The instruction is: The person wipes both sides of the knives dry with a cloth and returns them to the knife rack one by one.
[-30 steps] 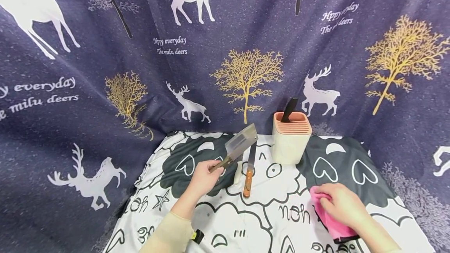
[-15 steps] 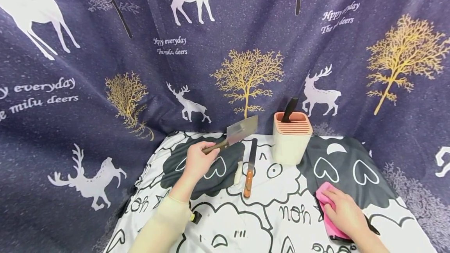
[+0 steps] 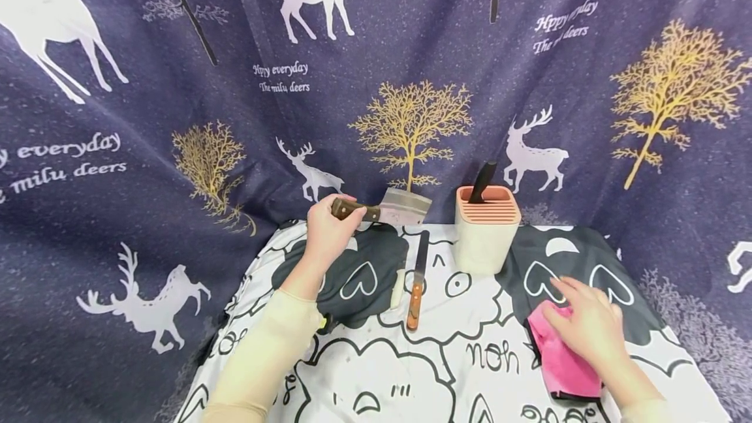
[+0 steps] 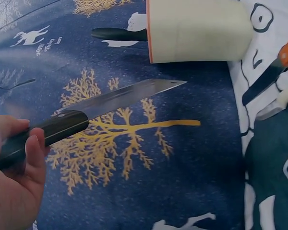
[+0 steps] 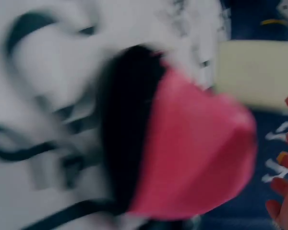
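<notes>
A left hand near the centre of the frame grips the dark handle of a cleaver, its broad blade pointing right, level with the base of a yellow tree print. The cleaver looks stiff and probably blade-heavy; the handle is the safe hold, well back from the metal, though its smooth surface might slip.

At lower right, a right hand hovers over a pink cloth, fingers parted and loosely bent, gripping nothing; contact is unclear. The cloth seems light, limp and unbreakable, easily pinched anywhere.

Right of centre stands a knife block; left of it lies an orange-handled knife.
</notes>
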Demonstrator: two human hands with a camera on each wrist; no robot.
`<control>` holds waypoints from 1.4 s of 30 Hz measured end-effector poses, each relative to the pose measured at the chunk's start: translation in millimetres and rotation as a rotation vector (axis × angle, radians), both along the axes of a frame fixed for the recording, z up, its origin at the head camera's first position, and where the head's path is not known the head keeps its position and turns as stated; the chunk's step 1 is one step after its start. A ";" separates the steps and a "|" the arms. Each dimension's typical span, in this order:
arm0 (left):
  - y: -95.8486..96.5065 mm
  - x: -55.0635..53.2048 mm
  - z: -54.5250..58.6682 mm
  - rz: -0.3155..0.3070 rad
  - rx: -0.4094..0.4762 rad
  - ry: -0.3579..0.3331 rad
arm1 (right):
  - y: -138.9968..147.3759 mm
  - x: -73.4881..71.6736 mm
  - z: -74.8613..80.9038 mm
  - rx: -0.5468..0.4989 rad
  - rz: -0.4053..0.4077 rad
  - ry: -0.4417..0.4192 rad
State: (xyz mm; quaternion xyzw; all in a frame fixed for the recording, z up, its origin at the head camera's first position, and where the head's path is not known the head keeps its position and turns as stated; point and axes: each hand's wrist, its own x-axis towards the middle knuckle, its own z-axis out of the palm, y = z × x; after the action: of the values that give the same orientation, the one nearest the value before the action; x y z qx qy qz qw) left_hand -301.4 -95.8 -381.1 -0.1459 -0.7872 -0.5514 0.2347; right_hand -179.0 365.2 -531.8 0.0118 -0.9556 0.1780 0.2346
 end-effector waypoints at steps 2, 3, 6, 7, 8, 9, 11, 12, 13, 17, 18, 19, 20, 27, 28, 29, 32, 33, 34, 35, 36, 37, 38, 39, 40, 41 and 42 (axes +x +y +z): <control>3.3 -5.3 9.0 0.013 -0.030 0.021 | -9.8 -8.7 15.5 -0.019 0.068 0.084; 5.2 -8.3 13.9 0.014 -0.042 0.032 | -15.4 -14.0 22.7 -0.023 0.109 0.121; 11.7 -17.1 29.8 0.014 -0.085 0.072 | -30.6 -30.6 39.8 -0.005 0.212 0.166; 14.3 -19.8 35.7 0.005 -0.094 0.093 | -34.8 -36.3 44.1 0.007 0.241 0.170; 17.3 -22.5 41.6 -0.005 -0.106 0.114 | -38.2 -42.1 47.5 0.022 0.267 0.175; 20.5 -24.9 47.6 -0.015 -0.120 0.138 | -41.5 -47.7 50.2 0.041 0.287 0.177; 27.4 -29.2 59.7 -0.040 -0.160 0.186 | -46.6 -58.5 54.5 0.086 0.317 0.185; 31.1 -31.7 65.4 -0.052 -0.183 0.210 | -48.6 -63.5 56.1 0.112 0.331 0.189; 35.0 -33.6 71.2 -0.067 -0.208 0.227 | -50.0 -68.4 57.6 0.142 0.341 0.195; 52.1 -41.0 93.0 -0.134 -0.288 0.249 | -56.6 -84.9 60.6 0.264 0.354 0.194; 56.8 -43.2 98.3 -0.153 -0.295 0.248 | -58.8 -88.6 61.1 0.288 0.352 0.184; 61.7 -45.2 103.6 -0.179 -0.292 0.245 | -61.0 -92.3 61.1 0.310 0.345 0.172; 66.8 -47.6 108.5 -0.198 -0.292 0.245 | -63.2 -96.4 60.9 0.322 0.342 0.163; 105.8 -64.7 132.0 -0.303 -0.271 0.246 | -73.5 -119.0 55.8 0.317 0.324 0.175; 111.4 -66.4 133.4 -0.298 -0.281 0.246 | -74.2 -121.4 55.0 0.316 0.325 0.186; 116.8 -68.1 134.5 -0.284 -0.298 0.240 | -75.0 -123.4 54.4 0.311 0.327 0.193; 132.1 -71.5 135.6 -0.232 -0.369 0.240 | -77.4 -127.8 52.1 0.304 0.320 0.202; 136.8 -72.3 135.3 -0.216 -0.397 0.236 | -78.0 -128.8 51.2 0.302 0.315 0.199; 141.4 -72.8 135.0 -0.202 -0.421 0.231 | -78.7 -129.6 50.7 0.301 0.309 0.198; 145.9 -73.2 134.4 -0.197 -0.438 0.227 | -79.2 -130.0 50.0 0.299 0.302 0.197; 150.1 -73.5 133.7 -0.196 -0.451 0.232 | -79.7 -130.3 49.2 0.300 0.295 0.197; 154.2 -73.5 133.1 -0.199 -0.460 0.232 | -80.2 -130.6 48.4 0.300 0.289 0.201; 157.9 -73.4 132.3 -0.205 -0.464 0.225 | -80.8 -130.9 47.5 0.303 0.282 0.205; 161.4 -73.2 131.4 -0.210 -0.467 0.224 | -81.3 -131.2 46.7 0.304 0.279 0.212; 164.7 -73.1 130.5 -0.217 -0.467 0.223 | -81.7 -131.2 45.6 0.303 0.276 0.219; 167.8 -72.8 129.5 -0.221 -0.470 0.222 | -82.2 -131.1 44.7 0.303 0.274 0.223; 170.8 -72.7 128.4 -0.226 -0.472 0.220 | -82.6 -130.9 43.9 0.303 0.273 0.227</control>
State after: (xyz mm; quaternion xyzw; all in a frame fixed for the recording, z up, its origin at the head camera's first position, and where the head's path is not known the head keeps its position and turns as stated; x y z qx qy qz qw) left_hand -374.1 75.0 -252.7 -0.3421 -0.8423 -0.3564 0.2154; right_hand -309.9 282.6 -487.9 0.1959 -0.9285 0.0603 0.3097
